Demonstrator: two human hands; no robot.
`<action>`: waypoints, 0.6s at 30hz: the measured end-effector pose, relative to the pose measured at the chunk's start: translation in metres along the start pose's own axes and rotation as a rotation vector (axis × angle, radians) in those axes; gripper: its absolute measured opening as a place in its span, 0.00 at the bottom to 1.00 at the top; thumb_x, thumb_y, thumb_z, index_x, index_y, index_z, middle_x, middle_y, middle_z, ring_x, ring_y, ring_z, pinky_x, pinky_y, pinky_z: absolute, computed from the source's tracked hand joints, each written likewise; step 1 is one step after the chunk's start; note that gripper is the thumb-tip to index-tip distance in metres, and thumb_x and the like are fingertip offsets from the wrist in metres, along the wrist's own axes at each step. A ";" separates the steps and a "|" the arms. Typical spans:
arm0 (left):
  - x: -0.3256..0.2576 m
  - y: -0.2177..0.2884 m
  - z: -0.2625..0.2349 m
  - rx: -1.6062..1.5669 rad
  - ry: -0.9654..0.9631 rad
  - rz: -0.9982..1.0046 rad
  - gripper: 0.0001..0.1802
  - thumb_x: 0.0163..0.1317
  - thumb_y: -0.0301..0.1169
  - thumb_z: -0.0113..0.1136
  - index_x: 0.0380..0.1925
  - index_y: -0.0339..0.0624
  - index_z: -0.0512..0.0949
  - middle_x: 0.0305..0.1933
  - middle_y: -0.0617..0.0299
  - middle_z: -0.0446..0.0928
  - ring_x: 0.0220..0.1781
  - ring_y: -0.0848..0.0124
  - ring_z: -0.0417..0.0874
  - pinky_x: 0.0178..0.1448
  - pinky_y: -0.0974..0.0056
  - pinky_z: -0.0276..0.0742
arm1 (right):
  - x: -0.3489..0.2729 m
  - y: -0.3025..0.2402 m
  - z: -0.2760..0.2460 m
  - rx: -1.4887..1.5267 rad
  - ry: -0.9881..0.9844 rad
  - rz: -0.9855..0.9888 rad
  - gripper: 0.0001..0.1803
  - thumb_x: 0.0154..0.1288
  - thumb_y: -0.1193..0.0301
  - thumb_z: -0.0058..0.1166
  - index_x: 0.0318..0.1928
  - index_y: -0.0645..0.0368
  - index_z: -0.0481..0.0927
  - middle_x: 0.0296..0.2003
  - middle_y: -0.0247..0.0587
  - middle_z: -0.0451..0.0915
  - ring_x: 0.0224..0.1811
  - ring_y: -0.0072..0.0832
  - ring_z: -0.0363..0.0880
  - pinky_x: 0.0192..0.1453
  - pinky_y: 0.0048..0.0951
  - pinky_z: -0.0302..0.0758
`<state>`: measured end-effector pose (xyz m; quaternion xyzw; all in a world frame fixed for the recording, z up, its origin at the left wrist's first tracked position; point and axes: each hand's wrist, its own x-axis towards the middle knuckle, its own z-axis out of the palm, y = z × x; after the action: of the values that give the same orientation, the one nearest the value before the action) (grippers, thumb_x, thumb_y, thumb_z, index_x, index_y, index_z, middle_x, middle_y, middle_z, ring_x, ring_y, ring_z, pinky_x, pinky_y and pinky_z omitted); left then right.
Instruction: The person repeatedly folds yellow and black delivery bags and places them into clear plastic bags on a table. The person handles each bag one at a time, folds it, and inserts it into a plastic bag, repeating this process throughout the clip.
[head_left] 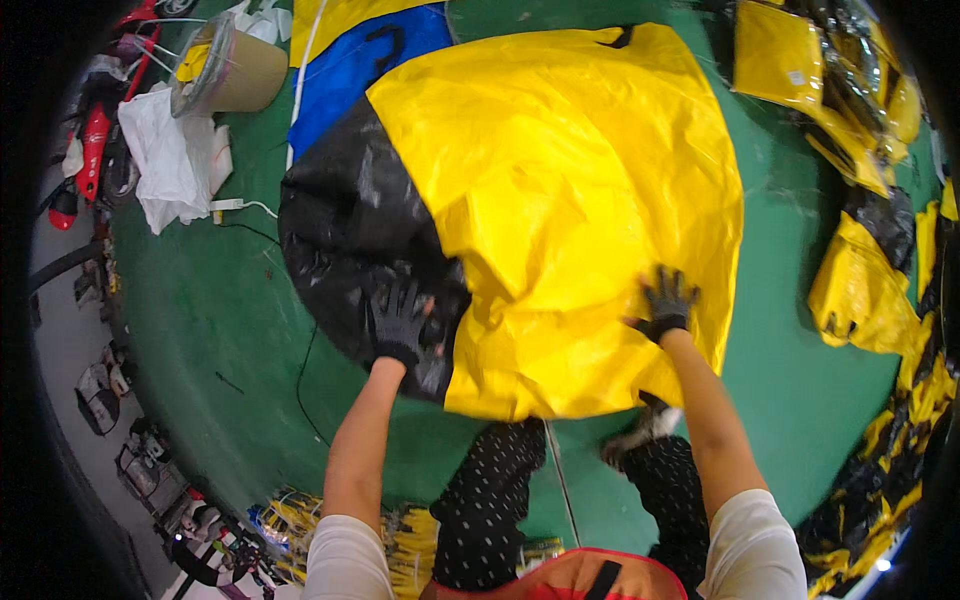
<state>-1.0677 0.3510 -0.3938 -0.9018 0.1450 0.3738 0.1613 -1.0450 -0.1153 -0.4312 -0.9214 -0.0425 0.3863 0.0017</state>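
Observation:
Spread over the green floor in front of me lies a large, wrinkled plastic sheet [580,180], yellow for most of its width. Its left part is a black section [340,220]. My left hand [398,318], in a dark grey work glove with bare fingertips, rests flat on the black section near the yellow edge, fingers spread. On the yellow part at the right, my right hand [664,305] presses down in a matching glove, its fingers apart too. Neither hand grips anything. Behind the sheet's upper left edge shows a blue sheet [340,80].
A tan bucket [245,75] stands at the far left beside a white plastic bag [165,160]. Yellow packages in clear wrap [780,55] are piled at the far right, with a yellow and black bundle [860,285] nearer. A thin black cable [303,390] crosses the green floor [210,330].

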 end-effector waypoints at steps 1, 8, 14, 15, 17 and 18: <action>0.001 -0.004 -0.005 -0.042 -0.203 0.021 0.55 0.38 0.71 0.53 0.66 0.60 0.54 0.72 0.52 0.41 0.72 0.47 0.38 0.69 0.36 0.31 | 0.008 0.015 0.020 -0.035 0.004 0.027 0.50 0.42 0.36 0.55 0.67 0.34 0.53 0.70 0.44 0.38 0.71 0.50 0.35 0.63 0.70 0.34; -0.023 0.005 0.005 -0.231 0.627 -0.107 0.37 0.50 0.54 0.57 0.59 0.53 0.66 0.65 0.52 0.60 0.69 0.53 0.54 0.66 0.38 0.45 | 0.063 -0.030 -0.034 -0.013 0.640 -0.297 0.34 0.49 0.59 0.60 0.59 0.53 0.68 0.64 0.49 0.57 0.67 0.51 0.52 0.68 0.55 0.44; -0.026 -0.029 0.017 -0.315 0.577 -0.277 0.36 0.51 0.54 0.53 0.58 0.49 0.66 0.66 0.51 0.57 0.68 0.53 0.54 0.66 0.39 0.45 | 0.138 -0.315 -0.172 -0.094 0.664 -1.266 0.31 0.58 0.43 0.44 0.62 0.32 0.63 0.65 0.37 0.58 0.68 0.46 0.49 0.66 0.63 0.40; -0.033 -0.026 0.064 -0.290 0.571 -0.267 0.38 0.48 0.53 0.58 0.58 0.48 0.67 0.65 0.49 0.58 0.67 0.51 0.55 0.66 0.39 0.45 | 0.183 -0.338 -0.172 -0.159 0.600 -1.088 0.32 0.59 0.42 0.42 0.63 0.32 0.61 0.66 0.36 0.55 0.70 0.45 0.45 0.67 0.62 0.38; -0.071 0.002 0.170 -0.559 0.588 -0.360 0.42 0.44 0.56 0.58 0.59 0.47 0.66 0.66 0.47 0.57 0.66 0.49 0.57 0.67 0.42 0.45 | 0.225 -0.356 -0.159 -0.289 0.399 -0.679 0.34 0.59 0.41 0.41 0.65 0.31 0.57 0.69 0.34 0.47 0.72 0.45 0.39 0.68 0.61 0.36; -0.084 0.011 0.185 -0.528 0.480 -0.360 0.39 0.48 0.55 0.55 0.59 0.47 0.66 0.64 0.45 0.60 0.65 0.48 0.59 0.66 0.41 0.49 | 0.238 -0.362 -0.147 -0.262 0.317 -0.589 0.35 0.59 0.41 0.42 0.66 0.31 0.56 0.70 0.34 0.43 0.72 0.45 0.37 0.68 0.61 0.35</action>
<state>-1.2444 0.4268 -0.4588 -0.9849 -0.0828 0.1428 -0.0514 -0.8021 0.2685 -0.4841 -0.9105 -0.3548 0.2126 0.0013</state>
